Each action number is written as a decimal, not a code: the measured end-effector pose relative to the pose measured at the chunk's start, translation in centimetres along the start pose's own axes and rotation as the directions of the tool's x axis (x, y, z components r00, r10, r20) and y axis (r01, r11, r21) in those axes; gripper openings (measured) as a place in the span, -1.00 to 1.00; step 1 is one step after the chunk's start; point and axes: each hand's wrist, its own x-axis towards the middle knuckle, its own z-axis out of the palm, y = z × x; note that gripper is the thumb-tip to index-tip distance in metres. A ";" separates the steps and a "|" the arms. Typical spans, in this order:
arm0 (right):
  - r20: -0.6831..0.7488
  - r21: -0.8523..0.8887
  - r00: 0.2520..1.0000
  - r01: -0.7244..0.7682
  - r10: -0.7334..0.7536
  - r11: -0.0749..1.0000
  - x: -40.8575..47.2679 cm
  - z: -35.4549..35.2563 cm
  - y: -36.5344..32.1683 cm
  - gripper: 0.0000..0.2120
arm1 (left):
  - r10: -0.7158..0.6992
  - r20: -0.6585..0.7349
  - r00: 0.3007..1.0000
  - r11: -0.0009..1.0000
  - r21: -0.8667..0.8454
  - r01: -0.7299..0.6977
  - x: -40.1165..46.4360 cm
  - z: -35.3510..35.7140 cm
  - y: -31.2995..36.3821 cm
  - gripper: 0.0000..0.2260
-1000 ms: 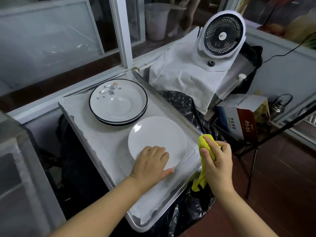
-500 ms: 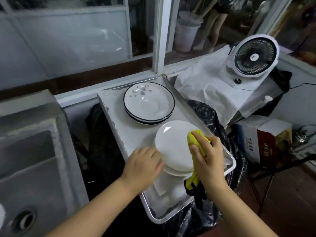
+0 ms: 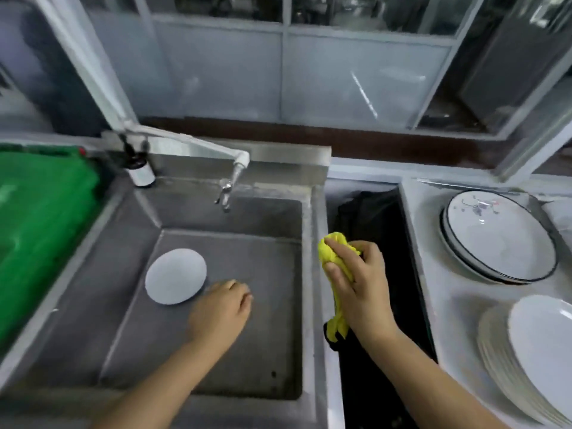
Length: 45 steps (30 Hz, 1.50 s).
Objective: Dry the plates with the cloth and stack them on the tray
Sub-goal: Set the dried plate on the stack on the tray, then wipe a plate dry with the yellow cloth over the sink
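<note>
**Desk:** From the head camera, where are your hands?

**Caption:** Your left hand (image 3: 221, 308) hangs over the grey stainless-steel sink basin (image 3: 216, 360), palm down, fingers loosely bent and holding nothing. It sits just right of a small round white plate (image 3: 175, 276) lying flat on the basin floor; whether a fingertip touches the plate, I cannot tell. Your right hand (image 3: 356, 283) is raised over the dark gap between sink and counter, fingers and thumb curled round a bunched yellow cloth (image 3: 335, 258), whose tail dangles below the wrist.

**Desk:** And the dishes on your side?

**Caption:** To your right, on the pale textured metal tray (image 3: 433, 274), a stack of white black-rimmed bowls (image 3: 498, 236) with a floral print stands at the far end. Nearer you, a stack of plain white plates (image 3: 532, 360) runs off the frame edge, well apart from your hands.

**Desk:** Anything else?

**Caption:** A white pipe with a chrome tap (image 3: 227, 187) reaches over the basin's back wall. A dark bottle with a white label (image 3: 139, 170) stands on the sink's rear ledge, and a green sheet (image 3: 40, 230) fills the left edge.
</note>
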 end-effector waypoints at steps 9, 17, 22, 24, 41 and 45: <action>0.286 -0.065 0.955 -0.061 0.077 0.996 1.5 21.6 -4.3 -0.68 | -0.504 0.220 0.835 0.830 -0.145 0.539 1.3 4.2 -24.3 -0.86; 0.317 -0.149 0.922 -0.185 0.224 0.971 2.7 34.7 -2.0 -0.67 | -0.667 0.481 0.569 0.452 -0.346 0.822 6.6 12.6 -34.6 -0.78; 0.318 -0.187 0.912 -0.208 0.259 0.960 2.8 38.3 0.5 -0.68 | -0.720 0.616 0.319 0.003 -0.457 0.890 9.3 16.6 -36.9 -0.76; 0.328 -0.203 0.903 -0.219 0.277 0.954 2.8 39.0 1.2 -0.68 | -0.722 0.642 0.257 -0.159 -0.516 0.842 9.8 17.6 -37.5 -0.68; 0.274 -0.252 0.918 -0.218 0.286 0.943 4.6 37.8 2.2 -0.70 | -0.730 0.599 0.330 -0.235 -0.673 0.701 12.4 17.0 -36.7 -0.65; 0.268 -0.232 0.926 -0.207 0.267 0.950 5.2 36.4 1.0 -0.70 | -0.796 0.430 0.426 -0.002 -0.705 0.709 13.1 14.0 -35.6 -0.62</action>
